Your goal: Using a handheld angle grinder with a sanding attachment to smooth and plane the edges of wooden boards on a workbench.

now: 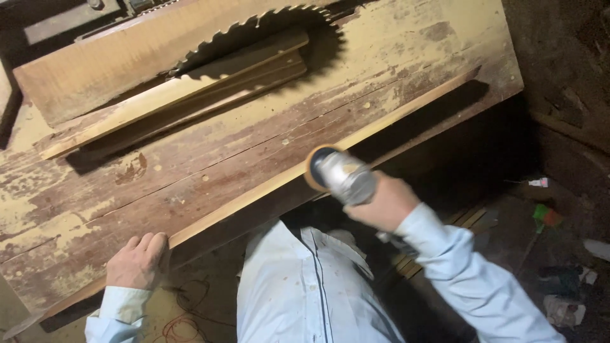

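We press our left hand [136, 260] down on the near end of the long thin wooden strip [330, 152], fingers [145, 243] curled over it and closed on its edge, so that it stays pinned along the near edge of the worn surface [190, 171]. Our right hand [386, 203] grips a silver power sander [340, 174], fingers wrapped shut around its body, and holds its round pad against the strip's middle, apparently touching. The toothed saw blade [254, 28] stands well apart at the far edge, behind some loose boards [184, 95].

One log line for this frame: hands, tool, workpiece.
left hand: steadies wood strip | right hand: grips disc sander, disc on strip edge | saw blade: apart, behind
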